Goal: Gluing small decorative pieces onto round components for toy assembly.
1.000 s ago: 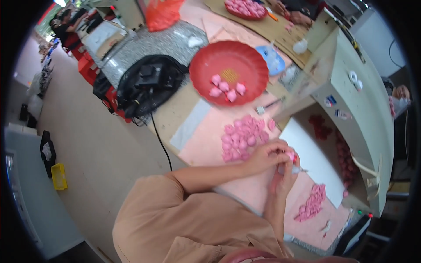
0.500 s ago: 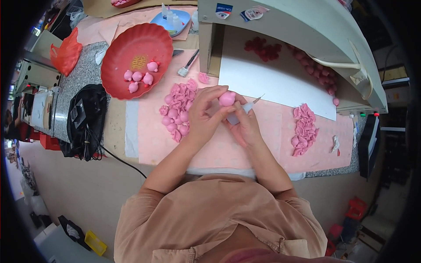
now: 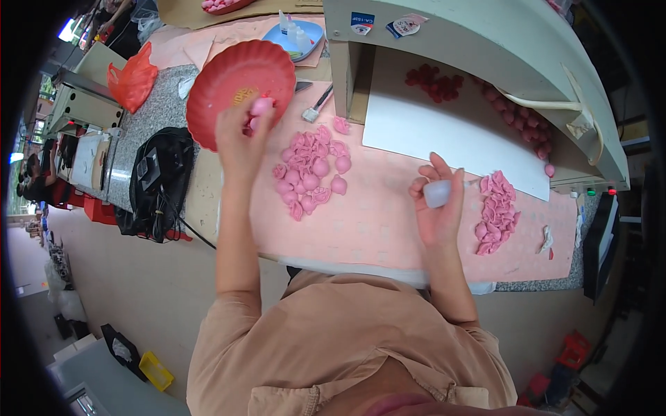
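My left hand [image 3: 239, 135] reaches over the red scalloped plate [image 3: 208, 69], its fingers smeared by motion. Pink balls [image 3: 261, 106] show right beside its fingertips; whether the hand grips one is hidden. My right hand [image 3: 440, 211] is raised above the mat, palm up, fingers curled around a small translucent squeeze bottle [image 3: 437, 194] with its nozzle to the right. Between the hands a heap of pink balls and ruffled petal pieces [image 3: 305, 166] lies on the pink mat [image 3: 347, 239]. Another pile of ruffled pink pieces [image 3: 496, 215] lies right of my right hand.
A brush [image 3: 318, 104] lies beyond the middle heap. A blue tray [image 3: 312, 38] with small bottles stands farther back. At the right, a grey-white arched housing [image 3: 485, 41] covers a white board [image 3: 430, 132] holding dark-pink pieces. A black bag with cables [image 3: 149, 187] sits at the left.
My hands have parted: the left went from the mat's middle to the plate, the right moved rightward with the bottle. The pink ball between them is out of sight. The view shifted slightly.
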{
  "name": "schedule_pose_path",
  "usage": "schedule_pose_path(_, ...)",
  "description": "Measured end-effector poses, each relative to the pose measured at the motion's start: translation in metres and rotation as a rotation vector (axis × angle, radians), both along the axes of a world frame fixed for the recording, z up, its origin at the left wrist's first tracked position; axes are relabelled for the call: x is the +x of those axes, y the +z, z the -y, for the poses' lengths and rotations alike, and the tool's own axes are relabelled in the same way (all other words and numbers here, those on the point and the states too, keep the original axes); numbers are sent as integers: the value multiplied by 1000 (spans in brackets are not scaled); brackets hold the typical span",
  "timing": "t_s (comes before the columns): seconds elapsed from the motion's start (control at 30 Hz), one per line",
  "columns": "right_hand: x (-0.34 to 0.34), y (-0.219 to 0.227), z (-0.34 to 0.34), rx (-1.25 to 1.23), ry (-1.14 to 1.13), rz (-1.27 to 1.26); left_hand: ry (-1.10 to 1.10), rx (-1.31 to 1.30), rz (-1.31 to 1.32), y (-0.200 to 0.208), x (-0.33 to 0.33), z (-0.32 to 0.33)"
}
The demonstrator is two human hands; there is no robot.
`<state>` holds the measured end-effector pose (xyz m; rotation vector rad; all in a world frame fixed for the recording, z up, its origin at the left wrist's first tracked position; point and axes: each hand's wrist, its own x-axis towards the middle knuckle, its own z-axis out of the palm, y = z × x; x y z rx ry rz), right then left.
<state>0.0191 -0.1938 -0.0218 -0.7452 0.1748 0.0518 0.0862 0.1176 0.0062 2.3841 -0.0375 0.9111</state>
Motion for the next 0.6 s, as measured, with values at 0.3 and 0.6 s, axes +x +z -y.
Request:
schedule_pose_path(0.3, -21, -17, 64, -332, -173, 71, -149, 279, 51, -3, 33, 9)
schedule_pose_path(0.6, -54, -7, 73, -759, -122, 213, -669, 79, -63, -26, 124, 227)
